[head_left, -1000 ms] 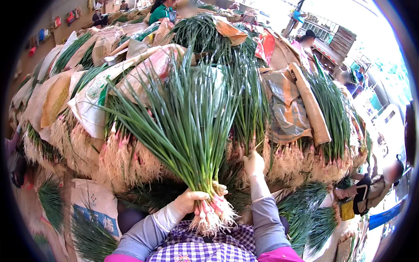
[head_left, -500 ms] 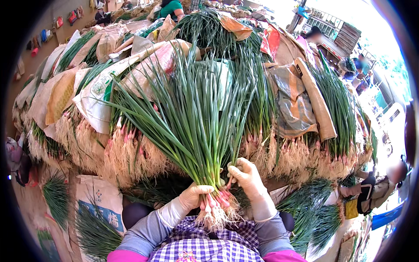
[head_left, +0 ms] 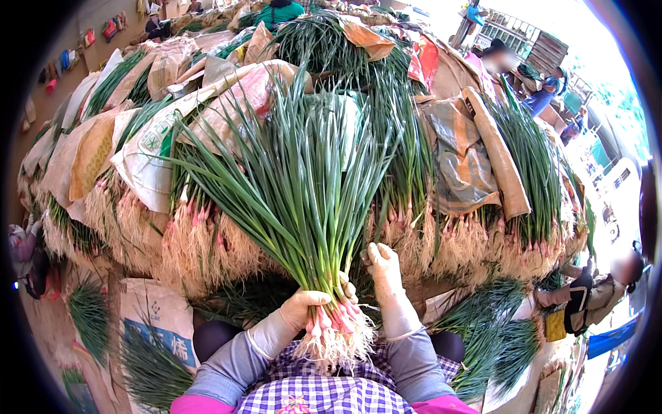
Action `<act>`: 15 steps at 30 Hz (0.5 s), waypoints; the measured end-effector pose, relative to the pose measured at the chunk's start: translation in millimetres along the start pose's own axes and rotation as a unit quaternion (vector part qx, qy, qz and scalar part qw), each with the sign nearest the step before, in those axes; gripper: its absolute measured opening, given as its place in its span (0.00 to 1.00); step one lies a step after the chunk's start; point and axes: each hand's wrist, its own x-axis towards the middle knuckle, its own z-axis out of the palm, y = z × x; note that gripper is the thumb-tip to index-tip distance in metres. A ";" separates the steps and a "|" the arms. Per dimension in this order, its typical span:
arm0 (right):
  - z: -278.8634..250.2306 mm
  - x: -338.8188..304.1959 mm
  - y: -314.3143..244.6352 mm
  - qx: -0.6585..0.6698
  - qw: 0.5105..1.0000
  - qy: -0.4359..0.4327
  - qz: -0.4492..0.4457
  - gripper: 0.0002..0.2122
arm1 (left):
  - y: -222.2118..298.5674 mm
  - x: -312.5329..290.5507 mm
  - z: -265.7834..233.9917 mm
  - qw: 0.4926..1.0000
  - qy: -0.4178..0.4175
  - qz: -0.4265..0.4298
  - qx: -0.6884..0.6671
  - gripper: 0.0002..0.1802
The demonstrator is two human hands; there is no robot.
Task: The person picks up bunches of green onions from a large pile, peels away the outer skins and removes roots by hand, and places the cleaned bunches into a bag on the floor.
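Observation:
A thick bunch of green garlic (head_left: 314,200) stands fanned out in front of me, long flat green leaves up, pinkish bulbs and pale roots (head_left: 338,338) hanging over my lap. My left hand (head_left: 303,308), in a thin pale glove, is wrapped round the stems just above the bulbs; its fingertips show on the bunch's right side. Just right of the stems and apart from them, my right hand (head_left: 383,268), gloved too, is raised with its fingers curled in. Whether anything is between those fingers cannot be made out.
A long heap of green garlic (head_left: 476,241), roots toward me, lies ahead, partly covered by woven sacks (head_left: 458,155). Loose bunches lie on the ground at left (head_left: 155,366) and right (head_left: 514,352). A white sack (head_left: 158,314) lies at left. A person (head_left: 607,290) sits at right; others are farther off.
My right hand has drawn away from the stems to the right, fingers curling in. The bunch stays in my left hand, shifted slightly left.

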 end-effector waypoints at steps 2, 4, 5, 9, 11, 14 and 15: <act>-21.3 6.3 19.2 -0.402 0.911 -0.027 -0.091 0.13 | 4.1 4.4 3.7 0.999 0.002 0.017 0.037 0.35; -15.7 -22.3 -15.2 -0.499 0.854 0.002 -0.151 0.13 | 4.4 1.1 2.9 0.998 0.025 -0.001 0.050 0.38; -11.4 -26.4 -29.0 -0.414 0.897 0.018 -0.153 0.14 | 2.8 3.3 5.1 0.997 0.052 0.011 0.063 0.38; 8.6 -23.4 -44.4 -0.245 0.952 -0.142 -0.115 0.13 | 11.7 1.5 10.7 0.988 0.060 -0.044 0.137 0.30; 7.5 -23.2 -48.4 -0.110 0.979 -0.166 0.039 0.11 | 14.6 3.5 23.1 0.989 0.053 -0.053 0.131 0.28; -6.4 -36.8 -65.2 -0.036 0.997 -0.060 -0.017 0.08 | 2.6 8.6 11.4 0.996 0.025 0.003 0.082 0.30; -16.4 -44.7 -80.0 -0.064 0.997 0.014 -0.029 0.08 | -2.2 9.8 2.2 0.997 0.020 0.022 0.066 0.32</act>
